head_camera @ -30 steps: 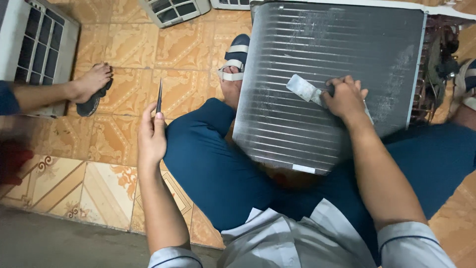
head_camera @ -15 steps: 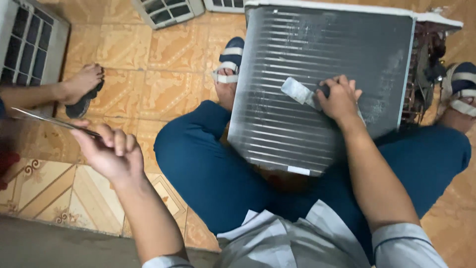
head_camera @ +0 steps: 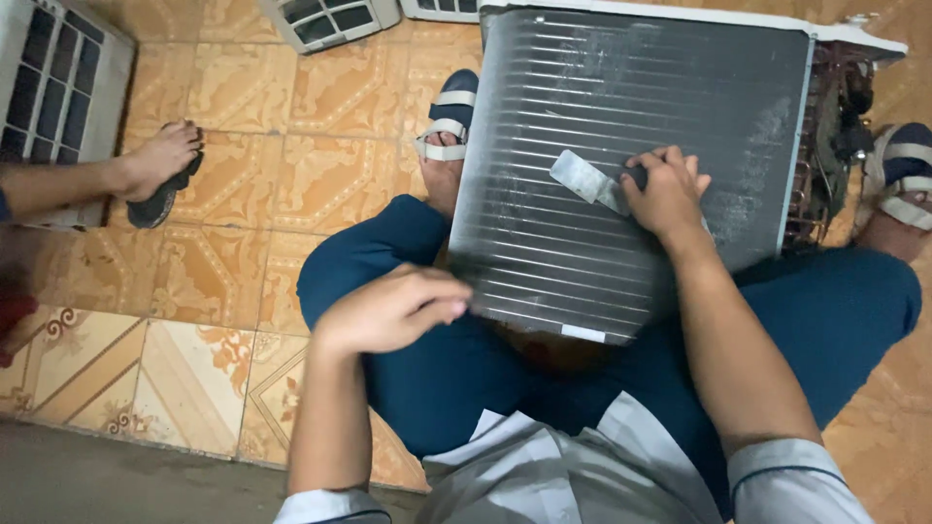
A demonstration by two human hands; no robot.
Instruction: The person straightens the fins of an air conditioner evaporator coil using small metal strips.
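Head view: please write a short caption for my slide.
Right hand presses a flat metal scraper on a finned coil panel; left hand at its lower edge.

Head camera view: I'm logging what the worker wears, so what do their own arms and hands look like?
Both forearms are bare, with short light grey sleeves edged by a thin dark line. The left hand and right hand are bare: no gloves, watch or rings show.

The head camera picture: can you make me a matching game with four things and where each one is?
Things:
1. finned coil panel
2. flat metal tool
3. left hand
4. another person's foot

Places:
A. at the panel's near left corner
B. on a dark sandal, far left
C. propped against the seated person's legs
D. held in the right hand, lying on the fins

Pairs: 1-C, 2-D, 3-A, 4-B
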